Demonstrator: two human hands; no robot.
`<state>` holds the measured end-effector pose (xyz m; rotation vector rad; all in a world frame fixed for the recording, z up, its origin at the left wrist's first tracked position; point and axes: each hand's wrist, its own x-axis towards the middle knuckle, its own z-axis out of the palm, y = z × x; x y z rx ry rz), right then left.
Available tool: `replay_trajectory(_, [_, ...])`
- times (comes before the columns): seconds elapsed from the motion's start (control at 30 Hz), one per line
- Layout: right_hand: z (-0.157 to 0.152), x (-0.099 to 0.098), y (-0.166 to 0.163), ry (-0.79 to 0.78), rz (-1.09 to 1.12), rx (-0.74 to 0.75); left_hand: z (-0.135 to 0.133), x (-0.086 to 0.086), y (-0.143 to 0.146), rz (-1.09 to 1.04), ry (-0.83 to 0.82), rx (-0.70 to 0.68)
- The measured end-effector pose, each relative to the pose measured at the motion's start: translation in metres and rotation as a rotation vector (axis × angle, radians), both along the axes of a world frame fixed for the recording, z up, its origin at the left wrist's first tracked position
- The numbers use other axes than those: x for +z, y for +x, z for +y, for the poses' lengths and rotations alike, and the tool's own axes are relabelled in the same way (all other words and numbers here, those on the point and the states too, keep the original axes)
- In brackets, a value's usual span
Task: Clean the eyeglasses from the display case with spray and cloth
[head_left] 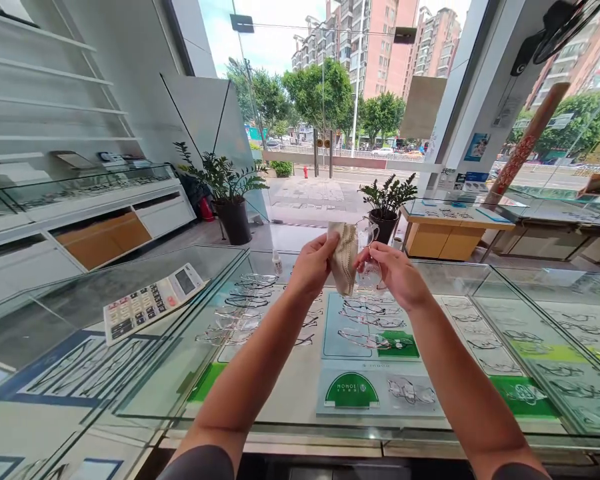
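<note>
My left hand (313,265) is closed on a beige cleaning cloth (344,257), held up above the glass counter. My right hand (395,272) pinches a pair of clear-framed glasses (369,252) right beside the cloth. The cloth touches the glasses' left lens. Both hands are raised in front of me, over the display case (260,400) full of several spectacles laid in rows.
A calculator (150,303) lies on the glass counter to the left. Two potted plants (230,190) (386,203) stand on the floor beyond the counter. More glass display cases run along the left wall and at right. Street windows are ahead.
</note>
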<state>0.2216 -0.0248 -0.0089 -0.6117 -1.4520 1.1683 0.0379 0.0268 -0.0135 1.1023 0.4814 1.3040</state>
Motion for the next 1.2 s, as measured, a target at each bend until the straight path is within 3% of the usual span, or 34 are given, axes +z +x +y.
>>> replay_trajectory(0.27, [0.018,-0.014,-0.013,-0.046,0.017,0.066,0.007,-0.007,-0.012,0.057,0.022,-0.037])
replay_trajectory(0.53, [0.018,-0.02,-0.01,-0.087,0.023,0.132,0.006,-0.008,-0.013,0.122,-0.027,-0.066])
replay_trajectory(0.77, [0.02,-0.025,-0.01,-0.11,0.023,0.13,0.004,-0.01,-0.012,0.142,-0.019,-0.034])
replay_trajectory(1.2, [0.019,-0.024,-0.015,-0.164,0.085,0.123,0.002,-0.007,-0.014,0.179,0.01,-0.102])
